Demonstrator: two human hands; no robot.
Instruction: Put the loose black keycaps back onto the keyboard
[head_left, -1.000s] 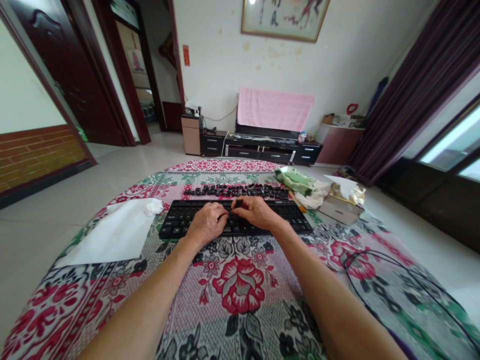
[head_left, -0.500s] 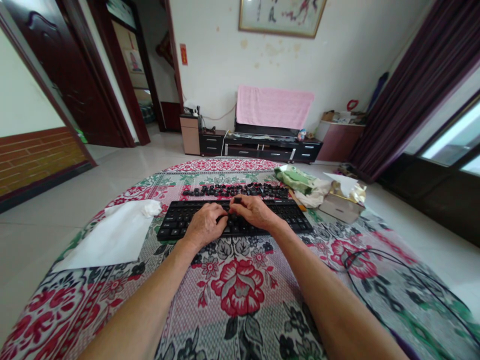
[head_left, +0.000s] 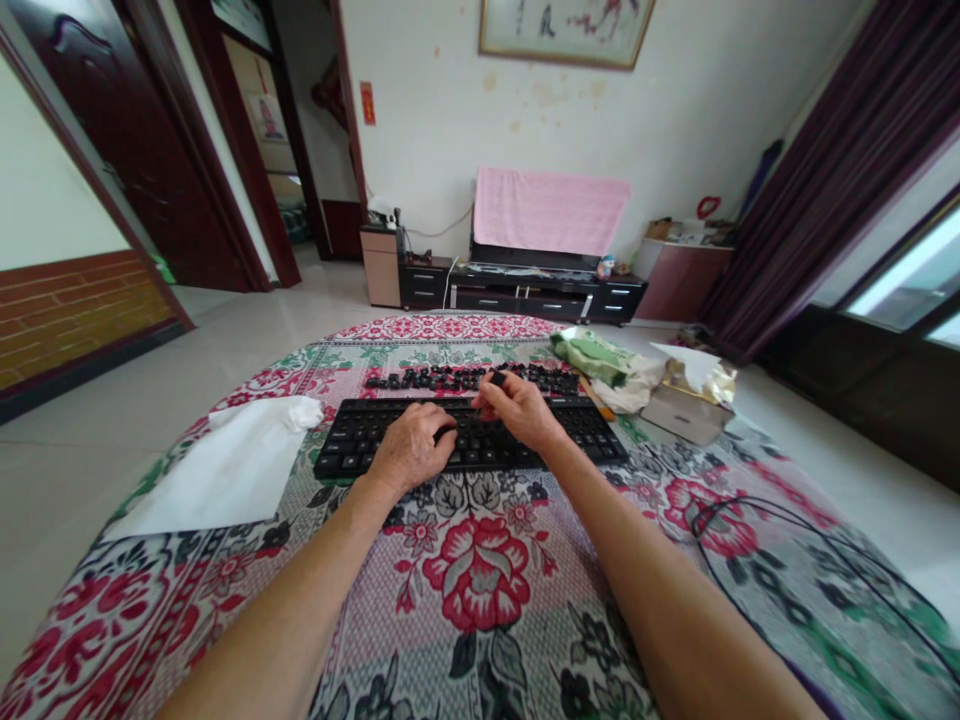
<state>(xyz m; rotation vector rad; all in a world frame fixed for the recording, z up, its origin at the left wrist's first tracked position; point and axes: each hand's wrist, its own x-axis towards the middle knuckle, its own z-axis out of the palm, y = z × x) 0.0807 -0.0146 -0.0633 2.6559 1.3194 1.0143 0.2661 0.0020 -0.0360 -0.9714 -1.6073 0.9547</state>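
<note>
Half a second earlier our two hands had been working close together, fingertips meeting over the middle of the keyboard around one small black keycap. Now they had come apart. Our right hand had lifted up and away from us, carrying that keycap pinched between thumb and forefinger, clear of the board. We judged that the cap was free of the keyboard rather than seated in it, since it hung above the board's far edge, just short of the row of loose keycaps lying beyond both hands.

Our left hand had hardly moved. It lay knuckles up on the keys, just to the left of the right hand and nearer to us, fingers bent down onto the board. We could not tell whether anything was caught under those fingers. The right wrist was cocked upward, the forearm running back to us across the floral cloth, the other fingers curled loosely under the pinch.

A white tissue lay well to the left of the left hand. A green packet and a small box sat off to the right of the right hand, and a black cable looped nearer to us on that side.
</note>
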